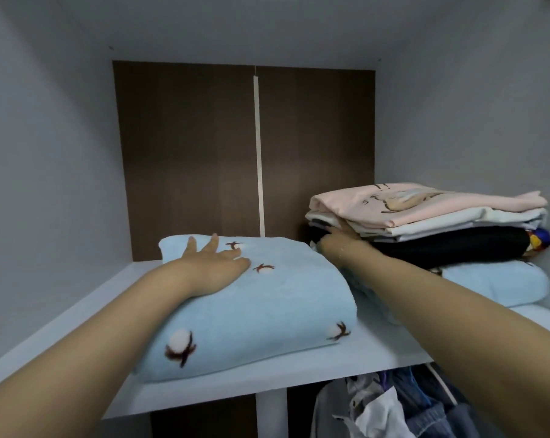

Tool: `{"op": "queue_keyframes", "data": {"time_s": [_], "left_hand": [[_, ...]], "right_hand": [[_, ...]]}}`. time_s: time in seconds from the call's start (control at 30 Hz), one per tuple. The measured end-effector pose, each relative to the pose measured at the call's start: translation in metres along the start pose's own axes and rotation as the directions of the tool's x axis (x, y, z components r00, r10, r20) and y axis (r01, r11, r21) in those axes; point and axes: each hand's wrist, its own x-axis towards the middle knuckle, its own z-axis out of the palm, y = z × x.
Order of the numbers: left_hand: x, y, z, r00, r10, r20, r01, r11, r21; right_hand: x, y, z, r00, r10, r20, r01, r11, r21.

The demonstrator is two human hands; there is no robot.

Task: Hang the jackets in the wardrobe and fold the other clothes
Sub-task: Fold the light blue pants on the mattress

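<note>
Wardrobe shelf (299, 365), white, crossing the lower half of the frame, holding folded items. Item one: light blue folded blanket (235, 305) with cotton-flower print, lower centre, long axis running from the near left edge back toward the brown rear panel (188, 153). Left hand (217, 263), centre left, lies flat on its far end, fingers spread and straight, pressing down. Item two: stack of folded clothes (425, 222), centre right, pink garment (425, 203) on top, white and black layers below, resting on a second light blue folded piece (495, 282). Right hand (337, 240) sits at the stack's left edge, fingertips pushed against or between the layers; whether it pinches anything cannot be told, the fingers being partly buried. Blanket lies directly under the left hand and just left of the right, which is nearer the stack; a narrow gap separates the two piles. Hanging garments (393, 406) show below the shelf, lower right. Judgement: shelf tidying near its end; next move likely aligns the stack.
</note>
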Motion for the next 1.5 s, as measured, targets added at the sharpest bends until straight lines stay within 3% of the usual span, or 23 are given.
{"op": "queue_keyframes", "data": {"time_s": [0.07, 0.17, 0.27, 0.4, 0.67, 0.8, 1.07, 1.17, 1.23, 1.3, 1.4, 1.5], "left_hand": [[0.0, -0.002, 0.001, 1.0, 0.001, -0.001, -0.001, 1.0, -0.031], [0.0, 0.002, 0.0, 1.0, 0.001, 0.002, -0.001, 0.996, -0.088], [0.007, 0.015, 0.002, 0.999, 0.033, -0.015, -0.034, 0.992, -0.119], [0.025, 0.024, 0.005, 0.999, 0.019, -0.042, -0.03, 0.959, -0.282], [0.054, 0.034, 0.015, 0.997, 0.079, 0.01, -0.071, 0.945, -0.318], [0.056, 0.036, 0.016, 0.997, 0.035, 0.063, -0.015, 0.957, -0.29], [0.06, 0.034, 0.018, 0.999, 0.021, 0.025, -0.014, 0.965, -0.263], [0.056, 0.037, 0.014, 1.0, 0.018, 0.008, -0.017, 0.99, -0.138], [0.043, 0.038, 0.009, 0.998, -0.002, -0.059, 0.001, 1.0, -0.016], [0.02, 0.039, 0.005, 0.971, 0.007, -0.239, 0.003, 0.999, 0.039], [-0.034, 0.046, 0.005, 0.857, 0.065, -0.511, -0.081, 0.997, -0.009], [-0.101, 0.057, 0.022, 0.787, 0.149, -0.599, -0.127, 0.989, 0.079]], "right_hand": [[-0.008, -0.023, -0.016, 0.994, -0.053, 0.093, 0.048, 0.997, 0.055], [-0.029, -0.05, -0.035, 0.987, -0.115, 0.112, 0.086, 0.968, 0.237], [-0.048, -0.069, -0.032, 0.951, -0.204, 0.232, 0.182, 0.977, 0.113], [-0.056, -0.072, -0.012, 0.915, -0.24, 0.324, 0.266, 0.963, -0.038], [-0.047, -0.044, -0.003, 0.94, -0.196, 0.279, 0.216, 0.976, -0.043], [-0.04, -0.039, 0.01, 0.936, -0.235, 0.261, 0.263, 0.962, -0.076], [-0.037, -0.035, 0.017, 0.925, -0.297, 0.237, 0.32, 0.945, -0.064], [-0.046, -0.035, 0.011, 0.923, -0.316, 0.219, 0.333, 0.942, -0.047], [-0.06, -0.035, 0.0, 0.921, -0.334, 0.2, 0.345, 0.939, -0.022], [-0.086, -0.032, -0.013, 0.922, -0.363, 0.133, 0.367, 0.93, -0.011], [-0.142, -0.02, -0.032, 0.903, -0.426, -0.054, 0.422, 0.904, -0.076], [-0.212, -0.003, -0.044, 0.854, -0.471, -0.22, 0.426, 0.877, -0.224]]}}
